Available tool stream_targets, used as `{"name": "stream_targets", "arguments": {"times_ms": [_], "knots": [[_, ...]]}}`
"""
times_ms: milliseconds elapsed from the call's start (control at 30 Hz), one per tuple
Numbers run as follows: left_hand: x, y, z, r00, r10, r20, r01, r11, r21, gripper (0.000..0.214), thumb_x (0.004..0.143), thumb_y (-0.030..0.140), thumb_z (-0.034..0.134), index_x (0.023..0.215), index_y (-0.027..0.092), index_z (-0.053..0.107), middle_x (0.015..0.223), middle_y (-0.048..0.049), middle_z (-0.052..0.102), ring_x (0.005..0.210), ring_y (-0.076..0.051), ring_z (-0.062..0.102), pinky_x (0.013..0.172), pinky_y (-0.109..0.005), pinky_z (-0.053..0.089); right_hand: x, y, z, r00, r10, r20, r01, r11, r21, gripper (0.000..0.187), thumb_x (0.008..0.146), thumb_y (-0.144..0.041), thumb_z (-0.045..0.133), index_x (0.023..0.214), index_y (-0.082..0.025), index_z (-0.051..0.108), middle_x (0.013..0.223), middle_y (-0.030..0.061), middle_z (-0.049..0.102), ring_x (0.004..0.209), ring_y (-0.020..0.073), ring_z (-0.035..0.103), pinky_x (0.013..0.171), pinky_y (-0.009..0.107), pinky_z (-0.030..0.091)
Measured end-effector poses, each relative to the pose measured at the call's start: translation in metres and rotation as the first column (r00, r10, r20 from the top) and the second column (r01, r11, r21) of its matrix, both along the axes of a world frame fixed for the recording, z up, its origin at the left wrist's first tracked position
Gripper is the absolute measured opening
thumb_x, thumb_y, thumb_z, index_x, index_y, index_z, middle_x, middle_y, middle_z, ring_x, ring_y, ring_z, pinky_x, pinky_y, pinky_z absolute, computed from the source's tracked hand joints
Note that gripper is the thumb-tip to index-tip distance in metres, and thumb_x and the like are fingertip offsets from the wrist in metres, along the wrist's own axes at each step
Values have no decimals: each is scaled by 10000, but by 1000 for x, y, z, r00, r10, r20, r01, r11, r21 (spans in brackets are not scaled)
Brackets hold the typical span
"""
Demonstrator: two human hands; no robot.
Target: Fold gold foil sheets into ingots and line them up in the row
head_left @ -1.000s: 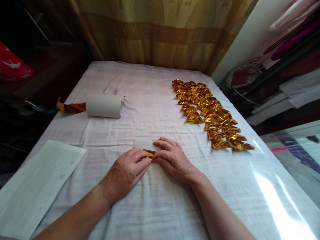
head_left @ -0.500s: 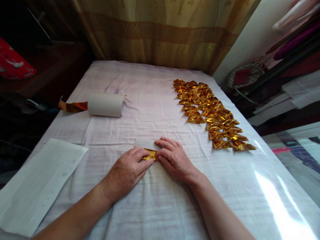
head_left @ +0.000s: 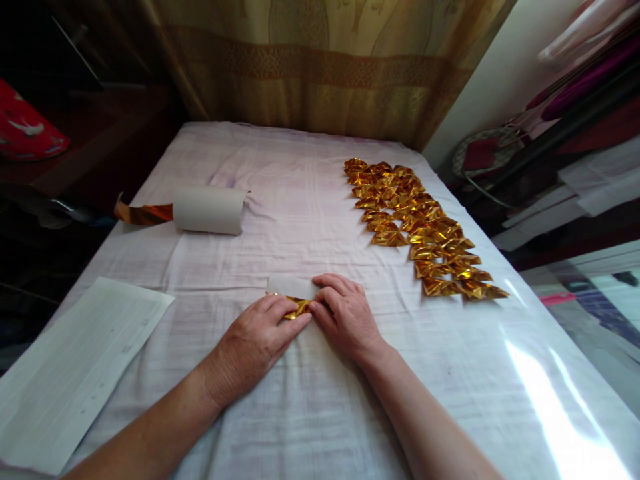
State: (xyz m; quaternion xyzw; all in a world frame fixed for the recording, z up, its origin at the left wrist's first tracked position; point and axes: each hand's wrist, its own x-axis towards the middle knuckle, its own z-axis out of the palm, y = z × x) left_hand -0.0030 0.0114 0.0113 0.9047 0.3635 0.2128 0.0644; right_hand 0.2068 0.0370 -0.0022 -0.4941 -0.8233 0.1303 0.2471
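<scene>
A sheet of gold foil paper point(head_left: 300, 307) lies partly folded on the cloth, its pale back point(head_left: 290, 287) showing along the far side. My left hand point(head_left: 257, 333) presses on its near left part, with thumb and fingers closed over the foil. At the right end my right hand point(head_left: 347, 317) pinches the same sheet between thumb and fingers. Both hands hide much of the fold. Farther right, several folded gold foil pieces point(head_left: 430, 233) stand close together in rows.
A pale roll of paper point(head_left: 209, 210) with a gold strip point(head_left: 145, 214) lies at the back left. White paper sheets point(head_left: 85, 367) rest at the left. The bed-like surface carries a white cloth point(head_left: 300, 413); a curtain point(head_left: 325, 67) hangs behind it.
My right hand has shifted slightly left along the foil's right end, its fingers drawn closer together. My left hand keeps nearly the same place. The whole view has moved a little.
</scene>
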Motion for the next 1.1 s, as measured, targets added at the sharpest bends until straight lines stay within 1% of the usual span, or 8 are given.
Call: {"name": "stream_targets", "arguments": {"times_ms": [200,367,533,800,1100], "knots": [[1,0,0,1000,11,-22,-11,1000,-8,336,940,138,524,1257,189,620,1137,-89,659,1090,-232,585,975,-418,527,-2,0,-1,999,-31,-24,31,1000,-1,114,936,-247,596,829,-218,624,1194,82,679,1154,248,577,929,417,401],[1,1,3,999,21,-40,-21,1000,-17,347,926,135,542,1261,175,622,1126,-94,663,1088,-239,589,968,-421,536,1,1,-1,997,-10,-79,9,1000,-15,109,945,-207,548,884,-225,636,1193,73,676,1149,234,585,944,415,405],[1,0,2,999,37,-29,-38,999,-22,357,912,130,555,1257,185,626,1123,-89,663,1088,-239,590,965,-420,538,4,1,-1,993,14,-117,-17,999,-28,91,931,-224,556,918,-234,646,1198,75,673,1171,232,575,970,417,411],[2,0,1,998,35,-55,-36,999,-20,356,893,122,567,1243,158,622,1131,-97,657,1086,-253,581,972,-431,532,-2,0,0,994,-40,-106,36,999,-35,71,907,-199,588,852,-229,619,1182,69,678,1145,242,585,940,417,398],[3,-1,3,998,46,-51,-47,998,-38,350,920,128,507,1245,189,622,1126,-94,658,1089,-240,582,977,-442,531,-5,-2,0,992,-73,-99,70,997,-35,83,894,-193,572,837,-230,619,1163,73,679,1118,240,590,920,401,407]]}}
